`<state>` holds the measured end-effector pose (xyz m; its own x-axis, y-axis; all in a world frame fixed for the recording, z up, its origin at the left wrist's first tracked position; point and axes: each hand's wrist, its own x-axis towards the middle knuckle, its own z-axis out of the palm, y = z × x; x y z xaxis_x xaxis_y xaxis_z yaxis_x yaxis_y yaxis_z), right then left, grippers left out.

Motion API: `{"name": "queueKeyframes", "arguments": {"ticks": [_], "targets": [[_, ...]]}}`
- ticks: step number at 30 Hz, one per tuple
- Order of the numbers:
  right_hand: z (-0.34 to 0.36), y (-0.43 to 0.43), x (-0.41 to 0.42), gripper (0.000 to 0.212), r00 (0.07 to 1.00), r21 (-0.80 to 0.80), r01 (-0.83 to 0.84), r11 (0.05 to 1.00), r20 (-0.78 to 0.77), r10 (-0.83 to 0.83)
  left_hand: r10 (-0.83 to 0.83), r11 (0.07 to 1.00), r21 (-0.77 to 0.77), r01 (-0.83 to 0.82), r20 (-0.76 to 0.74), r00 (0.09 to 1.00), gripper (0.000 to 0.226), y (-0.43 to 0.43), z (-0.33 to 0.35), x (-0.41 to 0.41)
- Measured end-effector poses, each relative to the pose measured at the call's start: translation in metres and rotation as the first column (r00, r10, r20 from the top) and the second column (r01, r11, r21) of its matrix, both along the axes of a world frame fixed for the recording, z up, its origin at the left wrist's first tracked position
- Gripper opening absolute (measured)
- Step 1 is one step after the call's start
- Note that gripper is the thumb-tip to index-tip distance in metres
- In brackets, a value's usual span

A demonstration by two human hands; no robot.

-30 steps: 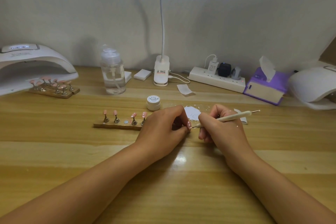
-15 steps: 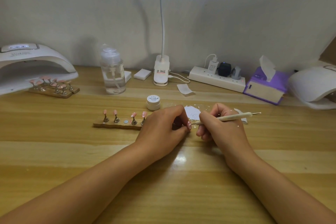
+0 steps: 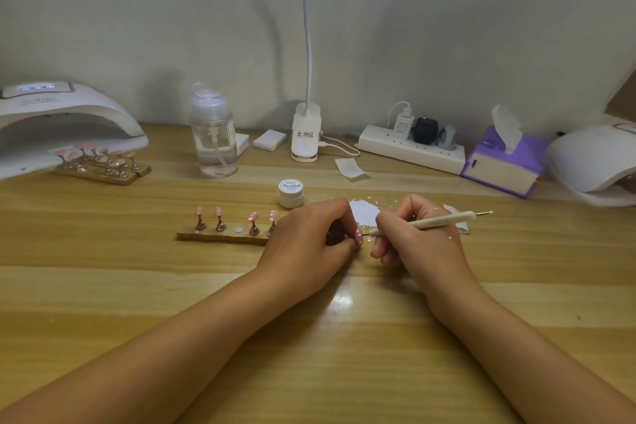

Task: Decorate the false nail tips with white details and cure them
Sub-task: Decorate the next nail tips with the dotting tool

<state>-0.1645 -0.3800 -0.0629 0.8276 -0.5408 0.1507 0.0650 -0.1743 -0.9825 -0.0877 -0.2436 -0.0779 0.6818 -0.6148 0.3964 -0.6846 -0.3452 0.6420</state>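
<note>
**One nail tip, held in the gap between two hands at mid-bench**

Left hand: fingers curled, pinching a pink nail tip at the hand's right edge. Whatever carries the tip is hidden inside the curl.

Right hand: grips a dotting tool like a pen.

Tool axis: runs from upper right down-left, fine point aimed at the tip's face. Point touching or just beside it; cannot tell which. White dots already show on the tip.

Key relation: the tip lies directly left of the right hand. The hands are near but apart, and only the tool bridges the gap.

Judgement: the next dot needs a small move by the right hand along the tool's own axis, while the left hand only steadies.

Reload: the paper scrap lies just behind the gap, and the jar just beyond the left knuckles.

Holder strip: on the bench beside the left hand, four tips standing, middle spot vacant.

Lamp: far left, well apart, on the left hand's side.
</note>
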Motion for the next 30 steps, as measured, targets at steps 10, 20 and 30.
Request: {"name": "queueKeyframes", "arguments": {"ticks": [10,20,30], "targets": [[-0.001,-0.007,-0.001,0.029,0.969,0.112,0.176,0.978,0.155,-0.192,-0.008,1.0,-0.008,0.008,0.001,1.0,0.024,0.0,-0.002,0.0],[-0.009,-0.016,0.005,0.026,0.948,0.119,0.266,0.957,0.145,-0.282,-0.005,0.994,-0.109,0.017,0.104,0.995,0.014,0.002,0.001,-0.006],[-0.012,-0.017,0.006,0.007,0.971,-0.007,0.198,0.98,0.142,-0.195,-0.018,0.965,-0.254,0.069,0.196,0.98,0.003,0.002,0.003,-0.009]]}}
